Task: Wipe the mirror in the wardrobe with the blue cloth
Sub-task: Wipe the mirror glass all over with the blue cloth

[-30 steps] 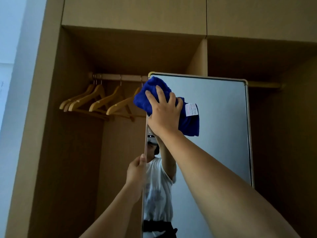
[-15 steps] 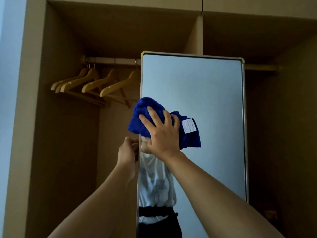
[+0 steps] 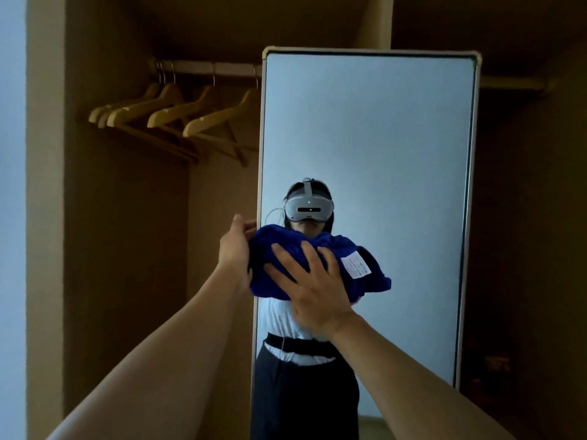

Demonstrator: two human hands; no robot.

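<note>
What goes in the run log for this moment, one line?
phase: wiping | right hand: pressing bunched blue cloth on tall framed mirror | left hand: gripping mirror's left edge | hands: both engaged

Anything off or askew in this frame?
Nothing stands out. The mirror stands upright, the right hand presses the blue cloth against it, the left hand grips its left edge, and the hangers hang in line.

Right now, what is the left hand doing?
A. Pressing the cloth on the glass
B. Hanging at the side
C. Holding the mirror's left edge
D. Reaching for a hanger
C: the left hand grips the left edge of the mirror, while the right hand presses the cloth on the glass.
</note>
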